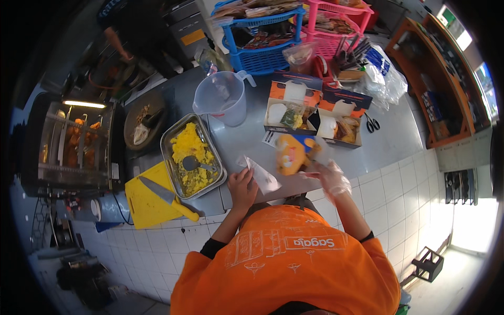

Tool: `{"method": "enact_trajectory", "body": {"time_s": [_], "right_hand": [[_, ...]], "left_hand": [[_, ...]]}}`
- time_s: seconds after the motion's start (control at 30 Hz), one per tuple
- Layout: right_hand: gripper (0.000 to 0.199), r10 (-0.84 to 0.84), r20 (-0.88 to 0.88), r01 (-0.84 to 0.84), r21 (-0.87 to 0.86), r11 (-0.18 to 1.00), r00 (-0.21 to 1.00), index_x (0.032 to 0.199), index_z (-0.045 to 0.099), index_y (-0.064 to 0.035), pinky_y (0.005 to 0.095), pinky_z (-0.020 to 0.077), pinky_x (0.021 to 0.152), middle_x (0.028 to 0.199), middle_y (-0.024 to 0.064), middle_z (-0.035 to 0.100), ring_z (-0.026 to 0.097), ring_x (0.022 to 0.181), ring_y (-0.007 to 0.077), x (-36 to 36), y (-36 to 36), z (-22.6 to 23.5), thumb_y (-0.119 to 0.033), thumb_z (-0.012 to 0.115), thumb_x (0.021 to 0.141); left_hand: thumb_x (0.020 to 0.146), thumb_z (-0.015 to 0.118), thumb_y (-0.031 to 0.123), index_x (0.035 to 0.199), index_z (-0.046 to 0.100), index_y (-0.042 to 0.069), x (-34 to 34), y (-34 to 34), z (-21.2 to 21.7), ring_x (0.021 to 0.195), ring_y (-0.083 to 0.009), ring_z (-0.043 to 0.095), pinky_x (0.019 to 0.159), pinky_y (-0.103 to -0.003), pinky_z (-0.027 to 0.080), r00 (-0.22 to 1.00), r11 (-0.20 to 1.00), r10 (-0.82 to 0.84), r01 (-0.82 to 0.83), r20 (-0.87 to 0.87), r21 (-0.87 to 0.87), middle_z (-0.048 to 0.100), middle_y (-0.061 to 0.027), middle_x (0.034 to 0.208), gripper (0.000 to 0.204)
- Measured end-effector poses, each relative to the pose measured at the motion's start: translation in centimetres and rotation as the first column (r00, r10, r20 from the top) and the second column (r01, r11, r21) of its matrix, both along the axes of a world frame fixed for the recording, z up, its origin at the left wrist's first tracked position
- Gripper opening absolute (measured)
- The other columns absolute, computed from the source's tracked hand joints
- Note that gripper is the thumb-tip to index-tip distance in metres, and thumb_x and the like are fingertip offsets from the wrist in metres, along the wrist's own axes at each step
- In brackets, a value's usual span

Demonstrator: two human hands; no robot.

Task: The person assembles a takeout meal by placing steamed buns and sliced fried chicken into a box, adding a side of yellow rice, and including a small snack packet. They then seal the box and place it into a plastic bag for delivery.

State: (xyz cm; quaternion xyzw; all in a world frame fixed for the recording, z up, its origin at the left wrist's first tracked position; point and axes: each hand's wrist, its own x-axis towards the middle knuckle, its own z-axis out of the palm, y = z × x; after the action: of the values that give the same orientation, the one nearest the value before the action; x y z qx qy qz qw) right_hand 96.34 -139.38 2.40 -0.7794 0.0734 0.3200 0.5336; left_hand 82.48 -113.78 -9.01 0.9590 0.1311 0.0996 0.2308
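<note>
My bare left hand [243, 189] is closed on a white paper piece [266, 180] at the front edge of the steel counter. My right hand [333, 179], in a clear plastic glove, has its fingertips at the lower right edge of an orange and blue printed piece [292, 156]. Motion blurs that piece, and its kind cannot be made out; it appears pinched by the right fingers. Just beyond it stand two open cardboard food boxes, the left box [268, 127] and the right box [358, 143], each holding a white mound and other food.
To the left lies a steel tray [220, 181] of crumbly yellow food with a dark scoop. Beside it a knife [160, 191] rests on a yellow cutting board [144, 212]. A clear jug [226, 102], scissors [372, 124] and blue rack [262, 58] stand farther back. Another person [136, 37] is at back left.
</note>
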Motion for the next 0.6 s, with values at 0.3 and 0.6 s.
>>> {"method": "enact_trajectory", "body": {"time_s": [0.3, 0.6], "right_hand": [[0.051, 0.393, 0.1, -0.402, 0.085, 0.912, 0.914, 0.146, 0.04, -0.0076, 0.0404, 0.0486, 0.098, 0.134, 0.0254, 0.053, 0.063, 0.11, 0.0369, 4.0, 10.6, -9.9, -0.017, 0.044, 0.096], [0.041, 0.29, -0.12, -0.208, 0.45, 0.869, 0.949, 0.138, 0.052, -0.0049, 0.0275, 0.0544, 0.077, 0.122, 0.0128, 0.06, 0.062, 0.086, 0.0197, 7.2, 11.5, -3.7, -0.011, 0.049, 0.097]], "left_hand": [[0.082, 0.073, 0.023, 0.13, 0.05, 0.007, -1.7, -3.9, 0.0, 0.112, -0.0399, 0.047, 0.098, -0.048, 0.035, 0.878, 0.857, 0.472, -0.437, 0.076, -0.274, 0.053, -0.018, 0.127, 0.056], [0.082, 0.074, 0.029, 0.135, 0.05, 0.013, -1.4, -5.6, -0.6, 0.118, -0.0382, 0.041, 0.097, -0.051, 0.033, 0.883, 0.884, 0.468, -0.468, 0.046, 0.0, 0.045, -0.0161, 0.125, 0.061]]}}
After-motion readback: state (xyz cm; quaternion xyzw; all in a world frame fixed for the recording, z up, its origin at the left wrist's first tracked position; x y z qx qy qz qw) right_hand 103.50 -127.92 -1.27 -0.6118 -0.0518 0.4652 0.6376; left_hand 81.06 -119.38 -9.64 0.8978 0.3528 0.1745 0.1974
